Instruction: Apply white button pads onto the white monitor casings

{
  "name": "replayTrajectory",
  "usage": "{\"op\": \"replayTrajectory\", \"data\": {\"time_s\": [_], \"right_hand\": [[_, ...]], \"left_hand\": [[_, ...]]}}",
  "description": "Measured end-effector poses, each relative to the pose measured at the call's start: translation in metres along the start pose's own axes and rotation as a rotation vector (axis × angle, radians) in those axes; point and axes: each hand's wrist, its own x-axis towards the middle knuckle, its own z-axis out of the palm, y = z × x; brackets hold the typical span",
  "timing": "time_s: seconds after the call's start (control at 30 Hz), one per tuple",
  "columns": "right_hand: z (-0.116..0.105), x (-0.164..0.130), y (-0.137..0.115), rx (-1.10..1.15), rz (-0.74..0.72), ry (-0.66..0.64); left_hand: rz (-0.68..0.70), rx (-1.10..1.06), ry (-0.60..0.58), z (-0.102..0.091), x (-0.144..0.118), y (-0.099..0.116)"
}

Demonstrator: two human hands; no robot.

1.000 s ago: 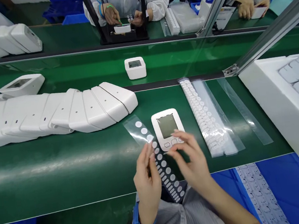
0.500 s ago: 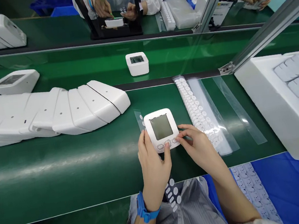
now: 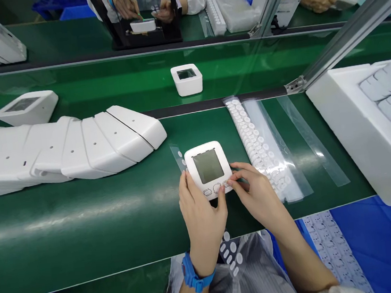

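Factory line under bright light: green worktop (image 3: 83, 217) in front, green belt beyond, co-workers in white sleeves at twelve o'clock.

At the centre, a white monitor casing (image 3: 208, 168), face up, grey screen uppermost, a row of three oval button holes along its near edge. Rounded corners, matte plastic, lying flat on the green surface and partly covering a clear sticker strip (image 3: 179, 155) whose far end peeks out at ten o'clock from it.

Left hand (image 3: 202, 214) curled round the casing's near left side, thumb pressed on the button row, gripping the casing. Right hand (image 3: 258, 196) pinched at the near right corner, fingertips touching the button row; whether a small piece sits between those fingertips cannot be told.

For the step in hand, judged as seating or pressing something at the buttons: best to keep the left grip firm so the casing cannot slide on the smooth surface, press straight down with the pad of the fingertip rather than the nail, and check that each piece sits flush and centred before letting go.

At three o'clock from the casing, a long strip of white buttons (image 3: 262, 150). At nine o'clock, a row of white casings (image 3: 60, 149) leaning on one another. At four o'clock, a white foam tray (image 3: 350, 132).
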Motion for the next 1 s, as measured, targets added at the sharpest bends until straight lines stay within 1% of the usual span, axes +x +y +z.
{"op": "replayTrajectory", "data": {"time_s": [0.27,0.53,1.0], "right_hand": [[0.0028,-0.0001,0.0045,-0.008,-0.029,0.010],[0.0025,-0.0033,0.0046,0.000,-0.042,0.004],[0.0039,-0.0030,0.0072,0.042,-0.073,0.024]], "left_hand": [[-0.002,0.022,0.005,0.0008,-0.0002,0.0002],[-0.022,-0.001,-0.011,0.0002,0.0008,0.0008],[-0.023,-0.007,-0.007,-0.0005,0.0000,0.0002]]}}
